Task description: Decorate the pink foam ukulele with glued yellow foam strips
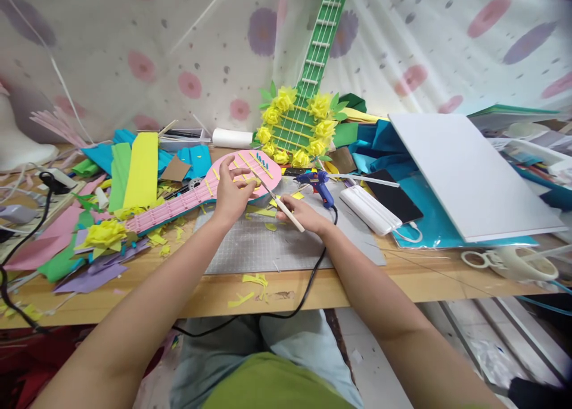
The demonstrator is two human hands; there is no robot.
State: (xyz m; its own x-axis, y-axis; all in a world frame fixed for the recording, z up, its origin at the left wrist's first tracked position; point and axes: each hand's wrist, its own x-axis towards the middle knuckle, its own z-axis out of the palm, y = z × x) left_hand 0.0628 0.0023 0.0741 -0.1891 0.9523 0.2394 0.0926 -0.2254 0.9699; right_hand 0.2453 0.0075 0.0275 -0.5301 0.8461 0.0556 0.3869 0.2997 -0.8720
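Note:
My left hand (232, 191) is over the body of a pink paper ukulele (210, 185), thumb and fingers curled round a small yellow paper piece (255, 182), partly hidden. My right hand (301, 213) is closed on a slim tool with a cream handle (290, 214). The tool's thin metal end points up and left toward my left fingers; its exact kind is unclear. Yellow paper offcuts (270, 226) lie below my hands on the grey cutting mat (286, 254). A blue glue gun (319, 185) rests just beyond my right hand.
Behind stands a green ukulele (315, 69) ringed with yellow paper flowers. Coloured paper (142, 164) and scraps crowd the left. On the right are a white power bank (370, 209), a white board (465, 176) and scissors (476, 259). The glue gun's black cord (313, 278) crosses the table edge.

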